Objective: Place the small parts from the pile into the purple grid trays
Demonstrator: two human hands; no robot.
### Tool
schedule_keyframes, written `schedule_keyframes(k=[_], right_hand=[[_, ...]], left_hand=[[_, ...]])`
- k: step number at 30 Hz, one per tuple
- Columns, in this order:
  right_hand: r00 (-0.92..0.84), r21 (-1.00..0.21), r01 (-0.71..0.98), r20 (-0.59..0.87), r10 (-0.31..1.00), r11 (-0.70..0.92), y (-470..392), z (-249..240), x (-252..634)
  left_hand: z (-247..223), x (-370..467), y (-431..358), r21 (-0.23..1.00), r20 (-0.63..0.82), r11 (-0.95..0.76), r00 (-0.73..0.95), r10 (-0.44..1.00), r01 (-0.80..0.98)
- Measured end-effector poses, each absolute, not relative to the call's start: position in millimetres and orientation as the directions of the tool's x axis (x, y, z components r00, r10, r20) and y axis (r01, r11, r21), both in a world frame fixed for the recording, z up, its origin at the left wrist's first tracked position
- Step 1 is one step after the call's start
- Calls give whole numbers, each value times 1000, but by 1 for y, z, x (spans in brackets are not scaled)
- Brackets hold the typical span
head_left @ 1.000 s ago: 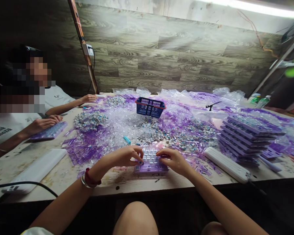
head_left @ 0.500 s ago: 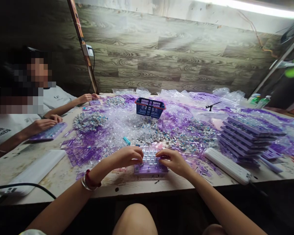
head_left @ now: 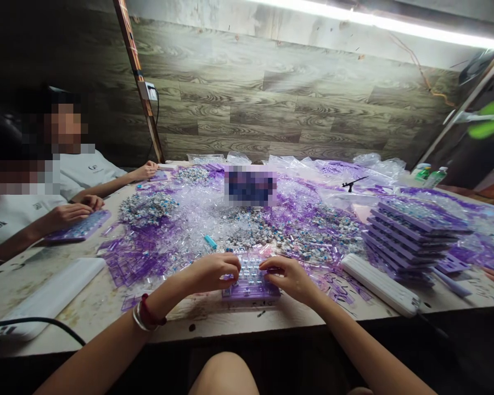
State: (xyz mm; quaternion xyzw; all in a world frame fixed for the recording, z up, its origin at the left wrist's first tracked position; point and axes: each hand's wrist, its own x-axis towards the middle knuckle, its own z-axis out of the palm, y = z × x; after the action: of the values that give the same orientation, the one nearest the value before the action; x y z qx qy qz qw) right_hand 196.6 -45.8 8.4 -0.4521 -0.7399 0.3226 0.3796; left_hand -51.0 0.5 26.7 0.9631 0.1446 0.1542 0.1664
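A small purple keyboard case with rows of pale, clear-topped key switches lies on the table in front of me. My left hand is at its left edge, thumb and fingers drawn together in a pinch over the switches. At the opposite side, my right hand curls its fingers down onto the case's right part. Whatever small piece either hand pinches is too small or hidden to make out. Just beyond the case lie loose switches and a small turquoise tool.
Purple cases stand stacked at right, beside a white power strip. Another strip lies at left. Clear and purple plastic pieces cover mid-table around a pixelated dark blue basket. Two co-workers handle cases at left.
The camera has tilted up a little, so the table sits lower in view. Both hands stay at the keyboard case, with only small finger shifts.
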Motion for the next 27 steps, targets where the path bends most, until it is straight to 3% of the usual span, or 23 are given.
schedule_keyframes(k=[21,27], right_hand=[[-295,-823,430,262,919,372,-46,9,197],[-298,-826,420,266,917,376,-45,8,197]], left_hand=[[18,-50,7,457,280,-862,884,375,221],[17,-51,7,434,290,-866,871,396,249]])
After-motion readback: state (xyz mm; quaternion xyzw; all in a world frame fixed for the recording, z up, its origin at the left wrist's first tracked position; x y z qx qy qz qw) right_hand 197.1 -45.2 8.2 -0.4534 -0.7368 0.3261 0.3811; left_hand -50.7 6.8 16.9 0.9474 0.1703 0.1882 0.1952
